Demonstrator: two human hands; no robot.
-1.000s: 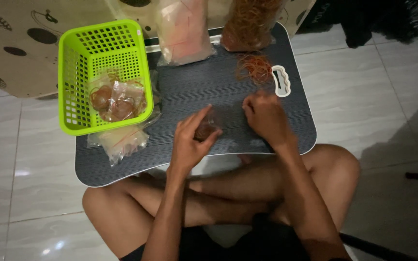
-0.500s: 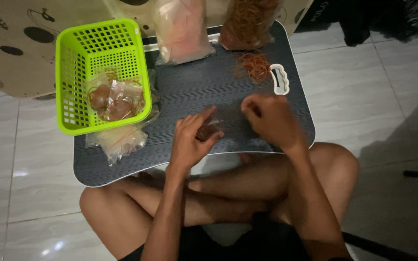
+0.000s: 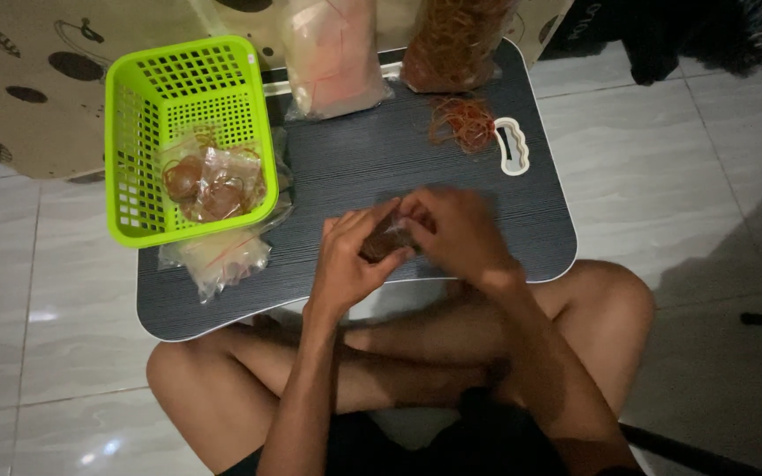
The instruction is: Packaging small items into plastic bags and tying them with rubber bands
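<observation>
My left hand (image 3: 350, 260) and my right hand (image 3: 456, 231) meet over the front middle of a dark lap table (image 3: 372, 159). Between them they pinch a small clear packet with a brown filling (image 3: 388, 240); most of it is hidden by my fingers. A loose heap of orange rubber bands (image 3: 462, 119) lies on the table beyond my right hand, beside a white handle cut-out (image 3: 512, 145).
A lime green basket (image 3: 147, 115) holding filled brown packets (image 3: 213, 181) sits on the table's left. Clear bags (image 3: 218, 256) lie under its front edge. A bag of pale sheets (image 3: 332, 57) and a bag of rubber bands (image 3: 456, 40) stand at the back. White floor tiles surround.
My right hand has come left and closed in on the packet with my left hand; a second ago it was further right on the table.
</observation>
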